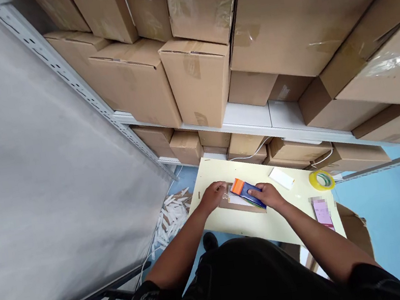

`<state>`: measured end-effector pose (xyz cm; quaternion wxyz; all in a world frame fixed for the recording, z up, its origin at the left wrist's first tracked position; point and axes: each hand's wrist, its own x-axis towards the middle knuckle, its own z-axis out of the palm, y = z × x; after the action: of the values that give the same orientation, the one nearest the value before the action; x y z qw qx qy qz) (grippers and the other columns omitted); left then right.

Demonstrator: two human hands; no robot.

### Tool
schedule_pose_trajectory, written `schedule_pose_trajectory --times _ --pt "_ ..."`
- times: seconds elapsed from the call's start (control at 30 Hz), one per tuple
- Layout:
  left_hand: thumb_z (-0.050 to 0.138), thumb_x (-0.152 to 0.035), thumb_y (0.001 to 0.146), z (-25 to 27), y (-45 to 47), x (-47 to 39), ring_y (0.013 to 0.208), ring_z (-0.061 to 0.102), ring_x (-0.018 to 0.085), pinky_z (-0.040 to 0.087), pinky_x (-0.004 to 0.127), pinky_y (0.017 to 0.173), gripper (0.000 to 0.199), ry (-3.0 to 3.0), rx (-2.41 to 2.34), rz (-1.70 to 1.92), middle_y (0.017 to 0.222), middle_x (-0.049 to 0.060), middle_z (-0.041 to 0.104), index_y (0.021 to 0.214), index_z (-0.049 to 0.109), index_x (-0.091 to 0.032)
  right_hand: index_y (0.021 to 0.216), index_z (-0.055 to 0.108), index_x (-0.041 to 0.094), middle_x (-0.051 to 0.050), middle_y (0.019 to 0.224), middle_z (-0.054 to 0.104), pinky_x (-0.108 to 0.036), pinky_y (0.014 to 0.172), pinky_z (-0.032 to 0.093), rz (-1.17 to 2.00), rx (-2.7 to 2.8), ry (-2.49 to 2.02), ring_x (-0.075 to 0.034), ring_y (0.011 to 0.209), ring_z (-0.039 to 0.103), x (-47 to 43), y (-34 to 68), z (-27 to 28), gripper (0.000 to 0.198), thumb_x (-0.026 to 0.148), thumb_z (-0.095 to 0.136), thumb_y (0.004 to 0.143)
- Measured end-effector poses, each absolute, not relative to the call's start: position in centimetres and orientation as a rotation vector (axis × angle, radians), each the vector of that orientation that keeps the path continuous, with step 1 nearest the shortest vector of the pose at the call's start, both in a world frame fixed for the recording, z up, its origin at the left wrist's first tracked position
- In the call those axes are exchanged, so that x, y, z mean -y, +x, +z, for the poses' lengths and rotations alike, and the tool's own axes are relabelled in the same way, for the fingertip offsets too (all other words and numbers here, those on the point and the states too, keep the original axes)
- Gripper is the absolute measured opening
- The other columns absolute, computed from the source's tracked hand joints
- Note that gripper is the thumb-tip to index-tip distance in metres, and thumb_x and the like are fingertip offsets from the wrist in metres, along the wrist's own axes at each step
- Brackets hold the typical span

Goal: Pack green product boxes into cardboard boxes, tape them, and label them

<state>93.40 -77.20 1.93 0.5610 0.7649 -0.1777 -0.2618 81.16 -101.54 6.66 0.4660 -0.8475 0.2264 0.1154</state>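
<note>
My right hand (270, 195) grips a flat blue packet (251, 194) with an orange end, thumb on top. The packet slants over a small open cardboard box (259, 209) on the cream table. Something white and something clear show inside the box, too small to name. At the box's left end is my left hand (213, 197), its fingers curled together. What these fingers hold, if anything, is hidden.
A white box (281, 178), a roll of yellow tape (321, 180) and a phone (322, 212) lie on the table (221, 167). Shelves of cardboard boxes (198, 81) rise behind it. White scraps (170, 218) cover the floor at left, beside a grey wall (60, 189).
</note>
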Motion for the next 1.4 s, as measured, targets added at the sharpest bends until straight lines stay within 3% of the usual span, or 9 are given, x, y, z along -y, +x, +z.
schedule_pose_trajectory --times 0.13,0.3,0.53,0.7,0.97,1.23,1.4 --pt "0.067 -0.061 0.084 3.2 93.7 78.5 0.074 0.063 0.017 0.047 0.028 0.067 0.049 1.482 0.174 -0.969 0.083 0.004 0.071 0.103 0.074 -0.017 0.063 0.058 0.021 0.003 0.061 0.057 -0.025 0.056 0.034 0.319 -0.506 -2.145 -0.014 0.061 0.051 101.3 81.6 6.8 0.05 0.068 0.068 0.075" --pt "0.084 -0.056 0.068 3.3 93.0 79.2 0.064 0.055 0.011 0.038 0.023 0.06 0.047 1.223 0.033 -0.989 0.074 0.001 0.064 0.089 0.072 -0.015 0.066 0.062 0.021 0.002 0.063 0.059 -0.025 0.057 0.036 0.341 -0.463 -2.131 -0.014 0.062 0.053 101.5 81.8 6.7 0.05 0.07 0.068 0.075" --pt "0.08 -0.033 0.069 3.2 92.4 79.6 0.058 0.052 0.009 0.039 0.023 0.059 0.023 1.328 -0.026 -0.949 0.071 0.0 0.064 0.078 0.068 -0.016 0.068 0.064 0.021 0.002 0.063 0.061 -0.025 0.057 0.036 0.387 -0.406 -2.166 -0.015 0.062 0.054 101.8 81.8 7.3 0.05 0.069 0.069 0.076" --pt "0.07 -0.026 0.075 2.9 92.4 79.2 0.067 0.06 0.014 0.047 0.027 0.067 0.01 1.575 0.007 -0.786 0.077 0.002 0.071 0.08 0.07 -0.018 0.066 0.063 0.021 0.002 0.06 0.061 -0.026 0.057 0.035 0.456 -0.402 -2.288 -0.015 0.059 0.055 101.2 82.7 8.8 0.049 0.068 0.068 0.08" --pt "0.06 -0.027 0.083 1.2 95.1 73.1 0.075 0.064 0.018 0.05 0.03 0.072 0.018 1.947 0.062 -0.592 0.081 0.003 0.073 0.091 0.073 -0.018 0.075 0.074 0.023 -0.002 0.066 0.07 -0.028 0.059 0.038 0.548 -0.436 -2.335 -0.018 0.062 0.061 101.5 82.4 9.8 0.047 0.069 0.067 0.082" --pt "0.048 -0.024 0.096 -3.4 93.5 74.9 0.101 0.066 0.023 0.048 0.039 0.097 0.019 2.084 0.18 -0.487 0.1 0.007 0.073 0.095 0.067 -0.019 0.084 0.079 0.024 -0.004 0.074 0.074 -0.028 0.062 0.038 0.565 -0.403 -2.474 -0.02 0.07 0.065 100.4 83.0 9.9 0.049 0.071 0.063 0.086" --pt "0.044 -0.029 0.101 -5.4 92.5 76.7 0.093 0.066 0.02 0.051 0.035 0.09 0.024 2.074 0.245 -0.518 0.095 0.006 0.071 0.098 0.065 -0.018 0.087 0.08 0.024 -0.006 0.075 0.075 -0.028 0.062 0.037 0.59 -0.428 -2.537 -0.021 0.072 0.065 100.1 83.7 10.1 0.051 0.072 0.063 0.086"
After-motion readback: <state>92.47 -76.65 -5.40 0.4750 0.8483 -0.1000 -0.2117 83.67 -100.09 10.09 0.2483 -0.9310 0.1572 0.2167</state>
